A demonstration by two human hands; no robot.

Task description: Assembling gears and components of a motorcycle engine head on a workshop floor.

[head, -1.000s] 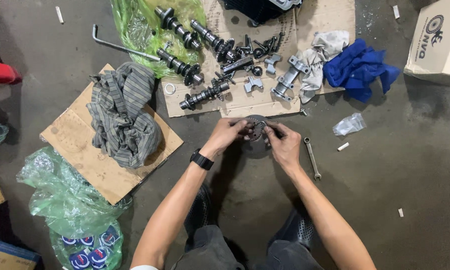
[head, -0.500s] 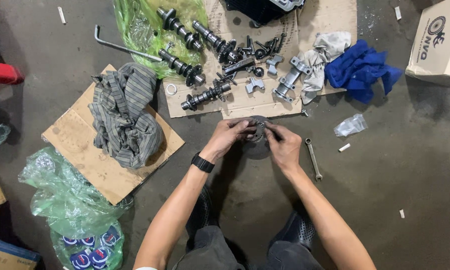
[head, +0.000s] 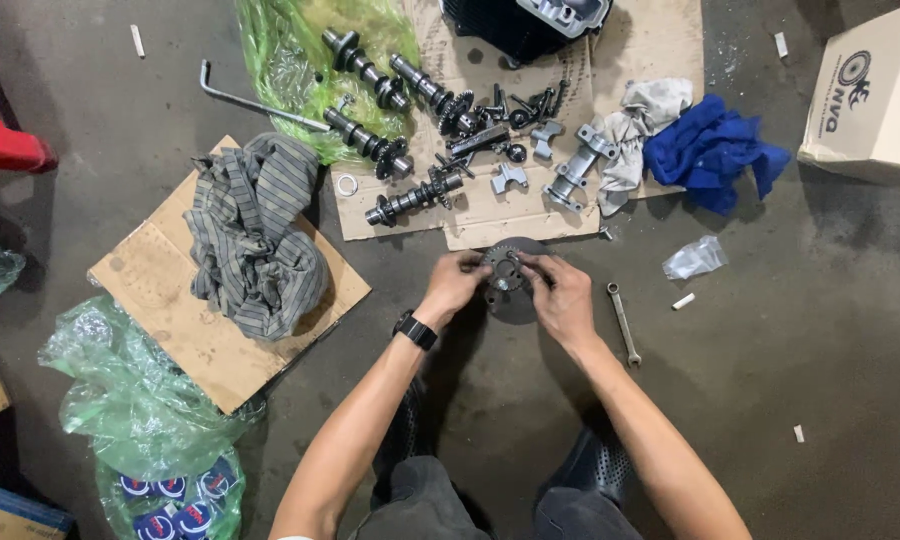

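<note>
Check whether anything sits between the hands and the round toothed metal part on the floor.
Nothing visible does. Left hand and right hand already touch the round toothed part from both sides; the wrench lies apart, to its right.

At frame centre a round toothed disc [head: 510,285] sits on the floor [head: 820,400]. Above it, shafts [head: 415,195] lie on cardboard [head: 660,40]; a wrench [head: 624,322] lies right of it, a crumpled cloth [head: 255,235] at left.
</note>
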